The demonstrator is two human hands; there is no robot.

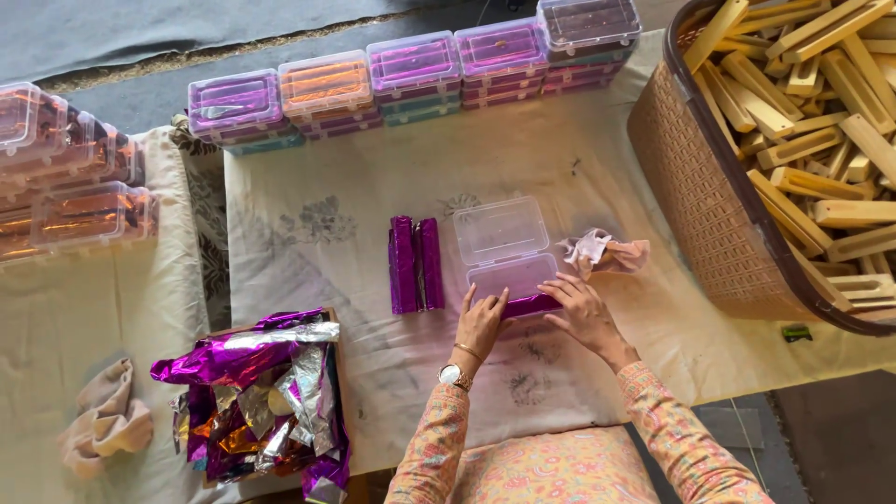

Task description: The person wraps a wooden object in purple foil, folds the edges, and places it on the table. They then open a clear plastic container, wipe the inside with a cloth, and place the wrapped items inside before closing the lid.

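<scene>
**Both hands press a purple foil-wrapped bar at the open clear box**

Nearest the camera, two patterned sleeves lead up to the hands, the left wrist wearing a watch and bangle. The left hand (pixel 482 322) lies flat, fingers together and stretched, its tips on the purple foil-wrapped bar (pixel 529 305). The right hand (pixel 581 310) rests with fingers slightly spread over the same bar's other end; neither hand grips it. The bar lies at the near edge of the open clear plastic box (pixel 505 248), touching its lower tray.

Left of the box and nearer the camera stands a carton of crumpled purple and silver foil (pixel 264 392). Just left of the box lie two wrapped purple bars (pixel 416 264) side by side. Just right of it sits a crumpled pink cloth (pixel 602 252), and well to the right a brown woven basket (pixel 691 201) heaped with bare wooden blocks (pixel 812 121).

Beyond the box runs a row of stacked, filled clear boxes (pixel 411 79); more such boxes (pixel 65 177) stand far left.
</scene>
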